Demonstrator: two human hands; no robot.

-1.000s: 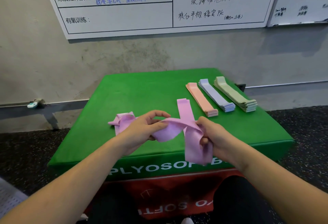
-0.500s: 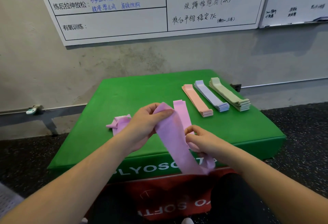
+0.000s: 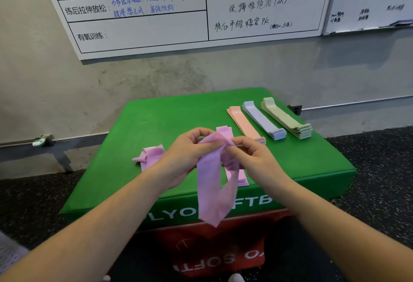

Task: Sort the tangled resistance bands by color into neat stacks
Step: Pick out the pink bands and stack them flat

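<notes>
The pink band [image 3: 212,183] hangs as a limp loop from both hands, above the near edge of the green counter [image 3: 169,116]. It looks thin, light and very soft; it sags under its own weight and folds wherever it is not supported, so I judge it will not hold a shape until laid flat. The surface seems matte, not slippery. The best hold is at its top end, both layers pinched together so the loop drops straight.

The left hand [image 3: 187,154] grips the top of the band, its fingers [image 3: 214,145] curled round the fabric. The right hand [image 3: 250,158] pinches the same end just beside them, thumb and forefinger closed on it. Just beyond the fingers lies the pink stack [image 3: 223,130], partly hidden. To the left of the left hand sits the remaining tangle [image 3: 149,155] of pink bands. Well beyond the right hand stand the peach stack [image 3: 243,123], the lilac stack [image 3: 263,120] and the green stack [image 3: 286,118], side by side.

Against half a second ago, the hands have come together at the band's top, where the right hand was lower, and the loop now hangs straighter and untwisted.
</notes>
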